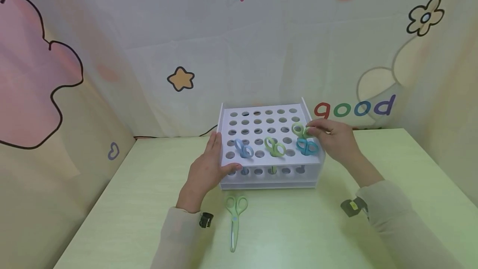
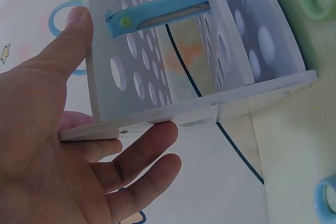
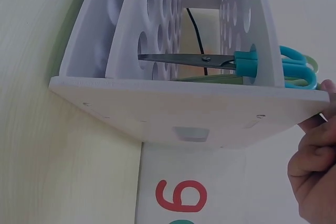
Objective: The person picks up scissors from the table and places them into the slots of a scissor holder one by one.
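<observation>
A white rack [image 1: 261, 161] with rows of round holes stands on the table. My left hand [image 1: 207, 167] grips its left side, thumb over the front edge and fingers along the outer side panel. At the rack's right side, my right hand [image 1: 334, 138] pinches a handle loop of green scissors [image 1: 297, 129], whose blades are down in the rack. Just in front of them, teal scissors [image 1: 307, 147] stand in a hole, blades showing between the tiers in the right wrist view. Light blue scissors [image 1: 244, 148] and other green scissors [image 1: 274, 147] stand along the front.
Another pair of green scissors [image 1: 234, 219] lies on the table [image 1: 142, 194] in front of the rack. A light blue loop [image 2: 323, 200] shows at the left wrist view's edge. Behind the rack hangs a printed curtain [image 1: 257, 61], with a dark cable [image 1: 208, 130] along its foot.
</observation>
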### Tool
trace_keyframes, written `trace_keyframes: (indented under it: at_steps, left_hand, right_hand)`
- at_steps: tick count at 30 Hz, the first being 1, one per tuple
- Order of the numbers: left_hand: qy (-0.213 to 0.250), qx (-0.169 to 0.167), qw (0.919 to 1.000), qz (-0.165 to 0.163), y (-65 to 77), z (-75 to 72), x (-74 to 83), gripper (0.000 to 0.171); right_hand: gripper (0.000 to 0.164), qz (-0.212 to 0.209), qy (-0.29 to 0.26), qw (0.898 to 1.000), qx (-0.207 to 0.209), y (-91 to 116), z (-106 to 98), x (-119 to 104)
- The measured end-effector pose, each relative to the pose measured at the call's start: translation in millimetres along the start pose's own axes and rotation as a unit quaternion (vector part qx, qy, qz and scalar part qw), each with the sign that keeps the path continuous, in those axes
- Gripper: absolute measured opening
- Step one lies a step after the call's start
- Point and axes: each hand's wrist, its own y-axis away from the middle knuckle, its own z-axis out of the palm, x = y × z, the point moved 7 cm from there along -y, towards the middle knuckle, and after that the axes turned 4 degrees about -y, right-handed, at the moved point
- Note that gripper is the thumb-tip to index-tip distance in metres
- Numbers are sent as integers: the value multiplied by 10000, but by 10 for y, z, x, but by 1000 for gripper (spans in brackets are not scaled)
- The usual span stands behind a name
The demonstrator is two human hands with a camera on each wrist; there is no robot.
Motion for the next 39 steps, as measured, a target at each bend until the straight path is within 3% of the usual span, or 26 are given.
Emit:
trace_keyframes:
  at_steps: [9,19,30,39]
  left_hand:
    - [10,-40,10000,-60,7,-13,20,115]
    - [49,-66,9999,-72,6,-3,27,115]
    - [104,-44,9999,18,21,-32,13,115]
    - [112,-71,9999,-12,18,-18,18,115]
  right_hand:
    - [22,235,277,9992,-174,-18,23,44]
    - [19,-55,665,9976,-160,-10,34,-23]
    - [25,428,943,9925,-653,-48,103,-13]
    - [34,415,1321,9867,-851,-54,112,-19]
